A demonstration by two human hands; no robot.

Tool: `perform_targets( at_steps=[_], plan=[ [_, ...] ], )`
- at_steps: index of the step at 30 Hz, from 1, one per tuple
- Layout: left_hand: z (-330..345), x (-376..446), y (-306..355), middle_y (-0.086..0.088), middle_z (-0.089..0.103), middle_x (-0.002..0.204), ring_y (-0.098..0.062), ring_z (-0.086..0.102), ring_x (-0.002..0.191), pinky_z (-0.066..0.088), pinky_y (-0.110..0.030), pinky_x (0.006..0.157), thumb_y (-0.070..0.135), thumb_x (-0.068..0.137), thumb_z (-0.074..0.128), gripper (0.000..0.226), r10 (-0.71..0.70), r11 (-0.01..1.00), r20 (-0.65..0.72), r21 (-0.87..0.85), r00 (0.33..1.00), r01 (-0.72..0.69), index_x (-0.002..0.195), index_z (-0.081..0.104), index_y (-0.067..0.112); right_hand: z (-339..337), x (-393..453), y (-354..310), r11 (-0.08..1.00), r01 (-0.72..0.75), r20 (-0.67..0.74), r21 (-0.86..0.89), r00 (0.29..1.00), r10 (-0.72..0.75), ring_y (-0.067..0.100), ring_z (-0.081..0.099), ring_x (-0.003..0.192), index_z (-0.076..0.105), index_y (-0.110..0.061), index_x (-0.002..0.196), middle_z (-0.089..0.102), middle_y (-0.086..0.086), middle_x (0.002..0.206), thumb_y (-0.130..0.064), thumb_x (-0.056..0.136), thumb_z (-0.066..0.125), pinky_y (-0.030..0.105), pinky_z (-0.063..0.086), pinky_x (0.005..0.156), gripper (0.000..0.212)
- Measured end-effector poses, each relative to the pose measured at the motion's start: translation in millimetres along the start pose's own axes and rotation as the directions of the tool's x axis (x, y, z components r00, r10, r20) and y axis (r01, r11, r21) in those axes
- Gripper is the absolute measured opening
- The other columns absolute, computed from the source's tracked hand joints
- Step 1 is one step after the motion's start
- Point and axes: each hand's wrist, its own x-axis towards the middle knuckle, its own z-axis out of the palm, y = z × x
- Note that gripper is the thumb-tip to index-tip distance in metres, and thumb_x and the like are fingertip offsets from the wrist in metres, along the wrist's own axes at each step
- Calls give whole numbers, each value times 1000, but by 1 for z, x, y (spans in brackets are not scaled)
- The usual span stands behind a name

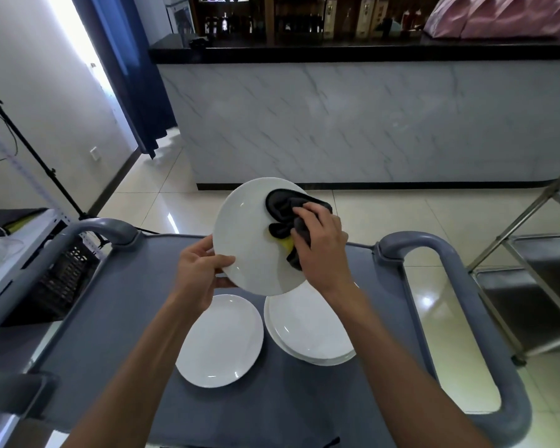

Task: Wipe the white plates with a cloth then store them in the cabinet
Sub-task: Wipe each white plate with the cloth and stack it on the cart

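Plate (251, 234) in hand, tilted toward the camera above the far end of a grey cart (136, 318) — the left hand (199, 274) pinches its left rim, thumb on the face and fingers curled behind. On the plate's right side, the right hand (317, 247) has its fingers curled around a bunched dark cloth (283, 210) with a yellow patch and presses it to the face. Below on the cart lie one single plate (220, 342) at left and, just beside it at right, a stack (311, 331) of plates. Far off stands a marble-fronted counter (353, 124); a steel trolley (530, 286) is at right.
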Motion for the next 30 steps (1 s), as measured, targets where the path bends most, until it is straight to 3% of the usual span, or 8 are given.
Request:
perform_targets(
  at_steps=[9,19,23,25,30],
  plan=[
    [-10,-2,-3,-15,74,96,-33,71,74,59,-46,59,-17,81,57,48,20,999,86,37,996,-23,113,73,15,-5,15,-2,997,79,-98,12,992,-77,21,43,127,55,-25,137,47,-5,144,-24,93,67,38,35,92,46],
    [-34,-2,0,-15,75,95,-31,72,78,61,-45,60,1,61,69,49,54,997,110,51,992,-60,102,79,24,-7,26,-7,989,93,75,119,992,-102,17,47,127,46,-26,143,45,-6,144,-30,94,66,52,47,98,54],
    [-38,-1,0,-12,76,90,-27,71,74,60,-41,56,1,61,69,47,65,995,109,69,992,-73,101,79,22,-6,27,-6,981,97,131,169,984,-120,9,46,126,40,-28,149,43,-8,144,-28,95,65,44,49,100,59],
    [-38,-1,1,-11,76,89,-26,71,74,60,-40,56,0,61,69,46,69,994,119,79,991,-78,100,79,22,-5,27,-3,978,91,157,189,980,-122,7,46,125,38,-29,150,43,-7,144,-28,95,66,38,49,101,62],
    [-41,3,-3,-8,76,85,-24,71,71,61,-40,55,-22,76,58,53,80,990,115,103,990,-91,95,81,23,-4,24,3,974,45,193,223,977,-89,7,48,124,38,-35,148,48,-9,141,-31,91,70,39,47,104,65]
  ],
)
